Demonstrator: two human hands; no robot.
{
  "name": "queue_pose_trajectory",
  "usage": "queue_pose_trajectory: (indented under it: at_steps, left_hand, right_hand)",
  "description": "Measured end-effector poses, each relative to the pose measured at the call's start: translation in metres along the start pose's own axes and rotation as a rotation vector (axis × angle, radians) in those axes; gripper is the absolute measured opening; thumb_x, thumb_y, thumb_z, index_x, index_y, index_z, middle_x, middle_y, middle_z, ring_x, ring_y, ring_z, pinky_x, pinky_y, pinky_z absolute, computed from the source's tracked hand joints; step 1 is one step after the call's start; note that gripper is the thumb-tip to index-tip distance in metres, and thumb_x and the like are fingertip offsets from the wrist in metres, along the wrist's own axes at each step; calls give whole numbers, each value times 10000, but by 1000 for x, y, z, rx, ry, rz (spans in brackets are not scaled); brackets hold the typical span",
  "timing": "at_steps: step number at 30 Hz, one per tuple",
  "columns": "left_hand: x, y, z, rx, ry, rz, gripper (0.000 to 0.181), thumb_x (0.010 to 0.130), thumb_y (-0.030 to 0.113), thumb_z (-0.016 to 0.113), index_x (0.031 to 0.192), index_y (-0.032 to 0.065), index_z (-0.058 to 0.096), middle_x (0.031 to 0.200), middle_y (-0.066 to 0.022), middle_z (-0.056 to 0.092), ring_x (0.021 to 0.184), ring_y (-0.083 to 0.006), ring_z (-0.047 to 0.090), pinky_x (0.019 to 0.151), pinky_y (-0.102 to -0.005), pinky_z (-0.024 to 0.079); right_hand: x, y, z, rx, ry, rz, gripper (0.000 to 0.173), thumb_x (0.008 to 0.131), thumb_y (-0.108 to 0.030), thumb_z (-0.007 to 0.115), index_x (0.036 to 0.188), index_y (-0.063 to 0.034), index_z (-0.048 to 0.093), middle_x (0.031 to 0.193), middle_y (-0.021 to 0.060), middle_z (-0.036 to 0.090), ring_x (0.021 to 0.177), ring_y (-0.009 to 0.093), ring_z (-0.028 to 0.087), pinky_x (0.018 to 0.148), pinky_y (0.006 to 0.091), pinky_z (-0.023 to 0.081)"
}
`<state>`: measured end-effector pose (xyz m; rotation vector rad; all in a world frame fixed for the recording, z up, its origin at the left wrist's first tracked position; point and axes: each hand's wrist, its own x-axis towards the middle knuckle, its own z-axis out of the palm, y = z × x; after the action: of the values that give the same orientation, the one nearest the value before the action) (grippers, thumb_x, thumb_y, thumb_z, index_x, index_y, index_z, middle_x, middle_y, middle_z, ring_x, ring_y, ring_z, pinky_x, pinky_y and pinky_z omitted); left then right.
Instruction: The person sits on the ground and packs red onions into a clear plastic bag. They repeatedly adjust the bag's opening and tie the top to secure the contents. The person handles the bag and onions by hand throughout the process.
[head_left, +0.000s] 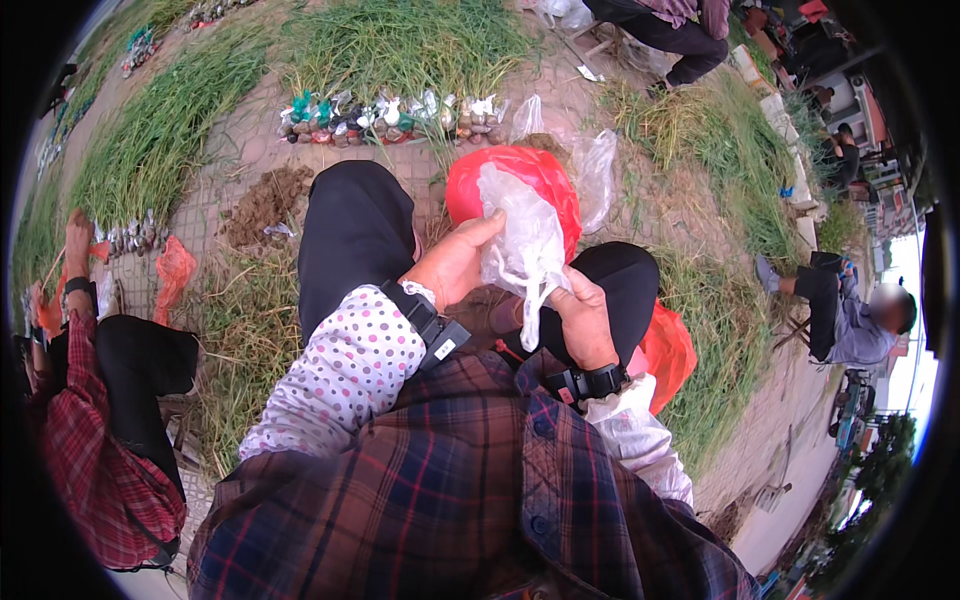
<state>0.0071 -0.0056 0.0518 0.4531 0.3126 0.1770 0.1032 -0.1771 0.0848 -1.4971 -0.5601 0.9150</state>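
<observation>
Between my knees I hold up a translucent white plastic bag (521, 225). My left hand (454, 262) grips its left side, with the thumb lying across the film. The fingers of my right hand (585, 311) pinch its lower right edge, beside the handles (531, 289), which hang twisted toward me. How far the bag is open cannot be made out. Just beyond it a bulging red plastic bag (544, 166) stands on the paving, partly covered by the white one. Another red-orange plastic bag (671, 356) lies to the right of my right knee.
Ahead lies a row of grass bundles (405, 52), their root ends wrapped in plastic bags (390, 120). Loose soil (270, 202) is heaped at the left. Clear plastic bags (596, 180) lie ahead right. A co-worker's hand (78, 232) is at far left; another person (855, 315) sits right.
</observation>
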Motion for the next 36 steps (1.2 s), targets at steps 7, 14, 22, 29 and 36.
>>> queue_pose_trajectory:
  at_steps: [7, 14, 22, 29, 36]
  left_hand:
    - [-2, 5, -7, 105, 53, 230, 360, 830, 13, 490, 1190, -9, 493, 1147, -115, 586, 1065, -225, 570, 955, -367, 420]
    - [-6, 10, 0, 51, -78, 187, 475, 781, -38, 442, 1254, -14, 458, 1175, -120, 577, 1077, -226, 573, 944, -347, 439]
    - [-3, 17, -28, 101, 326, 360, 362, 754, -100, 394, 1062, -15, 563, 1000, -104, 629, 879, -205, 627, 784, -327, 507]
    - [5, 21, -28, 346, 596, 460, 277, 801, 51, 459, 1069, 21, 519, 951, -51, 572, 825, -148, 541, 753, -296, 428]
    - [-4, 3, -14, 443, 404, 1, 731, 853, 649, 436, 1333, 103, 358, 1296, -115, 436, 1181, -254, 412, 999, -428, 288]
  right_hand:
    - [10, -31, -30, 181, -84, 120, 321, 899, -130, 539, 1187, 13, 534, 1140, 61, 579, 1031, 152, 550, 903, 287, 422]
    - [63, -5, -10, 582, -214, 338, 439, 933, -336, 506, 1222, -6, 513, 1163, 108, 588, 1061, 211, 562, 922, 358, 430]
    - [72, -22, -20, 410, 213, -39, 226, 908, -81, 528, 1116, 7, 539, 1022, 96, 633, 903, 180, 610, 823, 304, 480]
    - [69, -36, -40, -47, 475, -352, 201, 909, -124, 550, 1048, 4, 618, 945, 40, 623, 871, 100, 540, 795, 243, 436]
    - [65, -33, -17, -119, 503, -370, 205, 904, -109, 548, 1066, -5, 617, 937, 6, 611, 867, 81, 520, 798, 228, 424]
